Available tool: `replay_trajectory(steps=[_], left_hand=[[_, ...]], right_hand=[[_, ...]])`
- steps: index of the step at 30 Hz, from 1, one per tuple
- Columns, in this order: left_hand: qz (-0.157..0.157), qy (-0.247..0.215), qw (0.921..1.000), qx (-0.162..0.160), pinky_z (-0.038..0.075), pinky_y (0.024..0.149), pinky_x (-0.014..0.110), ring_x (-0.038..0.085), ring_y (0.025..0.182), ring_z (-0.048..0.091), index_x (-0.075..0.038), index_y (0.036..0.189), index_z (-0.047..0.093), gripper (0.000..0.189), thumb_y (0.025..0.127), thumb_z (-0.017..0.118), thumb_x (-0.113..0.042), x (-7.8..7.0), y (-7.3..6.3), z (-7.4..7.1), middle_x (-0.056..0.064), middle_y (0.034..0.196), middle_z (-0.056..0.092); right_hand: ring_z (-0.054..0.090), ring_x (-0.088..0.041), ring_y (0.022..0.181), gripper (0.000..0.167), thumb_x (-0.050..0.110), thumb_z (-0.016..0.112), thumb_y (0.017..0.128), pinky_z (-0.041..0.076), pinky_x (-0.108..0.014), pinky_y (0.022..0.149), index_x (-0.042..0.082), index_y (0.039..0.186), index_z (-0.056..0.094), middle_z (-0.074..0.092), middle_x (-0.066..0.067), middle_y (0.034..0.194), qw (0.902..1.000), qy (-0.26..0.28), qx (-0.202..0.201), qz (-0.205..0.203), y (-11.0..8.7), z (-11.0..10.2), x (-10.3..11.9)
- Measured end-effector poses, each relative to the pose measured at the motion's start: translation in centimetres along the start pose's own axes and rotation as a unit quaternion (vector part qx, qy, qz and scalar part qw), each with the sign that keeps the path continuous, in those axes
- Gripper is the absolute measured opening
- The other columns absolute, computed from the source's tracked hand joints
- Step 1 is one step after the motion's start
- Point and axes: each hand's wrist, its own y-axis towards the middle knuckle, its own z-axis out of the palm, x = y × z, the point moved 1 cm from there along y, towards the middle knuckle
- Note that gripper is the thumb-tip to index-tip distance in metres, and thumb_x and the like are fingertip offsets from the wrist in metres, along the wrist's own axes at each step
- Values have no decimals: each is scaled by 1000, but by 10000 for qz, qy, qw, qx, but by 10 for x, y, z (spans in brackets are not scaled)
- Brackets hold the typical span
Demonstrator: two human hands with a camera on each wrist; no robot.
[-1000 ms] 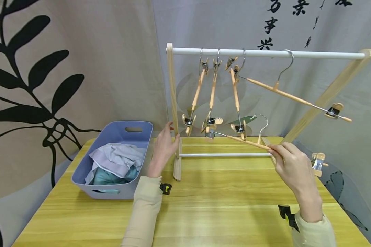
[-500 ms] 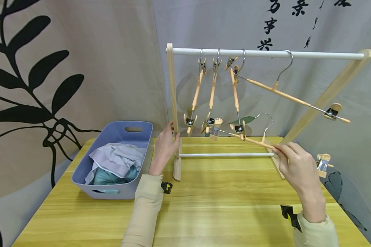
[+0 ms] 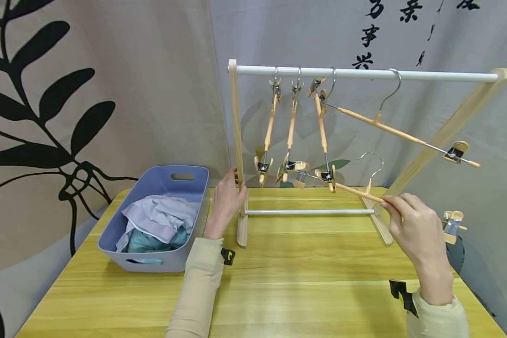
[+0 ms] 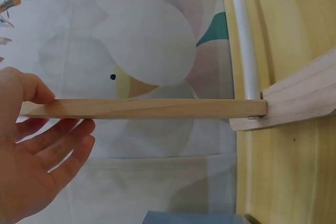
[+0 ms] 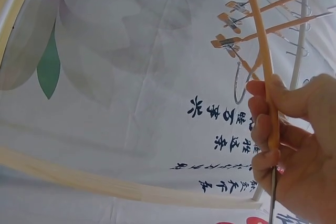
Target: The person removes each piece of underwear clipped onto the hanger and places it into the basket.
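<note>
My right hand (image 3: 418,230) grips a wooden clip hanger (image 3: 359,192) by its bar, low in front of the drying rack (image 3: 363,72). The hanger's metal hook points up, and its clips stick out at both ends. In the right wrist view, the fingers (image 5: 262,124) curl round the bar (image 5: 261,40). Over at the rack's left side, my left hand (image 3: 226,202) holds the upright post (image 3: 236,117). The left wrist view has the thumb (image 4: 37,87) on one side of that post and the fingers on the other. Several clip hangers (image 3: 321,122) hang from the white top rod.
A blue plastic basket (image 3: 160,183) with crumpled cloths (image 3: 160,216) inside, pale and teal, stands left of the rack on the wooden table (image 3: 300,286). The rack's lower white rod (image 3: 308,212) crosses near the table's back edge. A printed curtain (image 3: 160,94) hangs behind.
My right hand has moved a little to the right, carrying the hanger with it. The left hand stays on the post. The leftmost hanging hanger has swung slightly.
</note>
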Motion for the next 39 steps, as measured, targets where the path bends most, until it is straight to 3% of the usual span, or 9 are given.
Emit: replay_trajectory(steps=[2, 9, 15, 26, 33, 39], left_hand=[[67, 35, 9999, -74, 55, 73, 44, 34, 91, 67, 0, 132, 48, 45, 91, 54, -16, 1, -1, 1, 16, 111, 66], [362, 119, 9984, -407, 55, 66, 43, 36, 80, 67, 5, 130, 48, 45, 89, 56, -13, 0, -2, 5, 20, 106, 66], [439, 162, 9976, -504, 55, 63, 42, 36, 78, 67, 7, 129, 49, 45, 89, 57, -11, -1, -3, 6, 21, 103, 66], [485, 208, 9976, -450, 53, 56, 40, 33, 70, 66, 6, 129, 48, 44, 89, 58, -10, 0, -2, 7, 19, 97, 66], [456, 245, 9978, -402, 53, 56, 39, 33, 69, 65, 6, 129, 48, 44, 89, 57, -12, 1, -3, 6, 19, 98, 66], [448, 217, 9980, -400, 52, 53, 38, 32, 67, 65, 5, 129, 49, 44, 89, 57, -12, 2, -4, 6, 18, 98, 66]], right_hand=[[56, -27, 56, 12, -6, 73, 75, 44, -40, 50, -6, 87, 71, 63, -15, 69, 10000, -24, -4, -4, 0, 0, -1], [57, -32, 58, 11, 2, 66, 85, 44, -47, 52, -8, 88, 70, 62, -18, 69, 9998, -80, -98, 127, 0, -2, -7], [56, -34, 56, 12, 2, 64, 86, 44, -50, 51, -8, 88, 70, 61, -20, 69, 9993, -201, -231, 222, 3, -6, -12], [55, -42, 65, 13, 3, 63, 88, 44, -55, 55, -9, 90, 69, 61, -26, 75, 9955, -657, -562, 395, 7, -11, -29], [53, -47, 66, 19, 10, 60, 91, 39, -55, 56, -6, 87, 68, 60, -27, 75, 9873, -1099, -1066, 419, 10, -15, -38], [52, -47, 67, 27, 12, 54, 95, 37, -54, 55, -10, 88, 67, 59, -28, 75, 9817, -1456, -1134, 470, 15, -21, -42]])
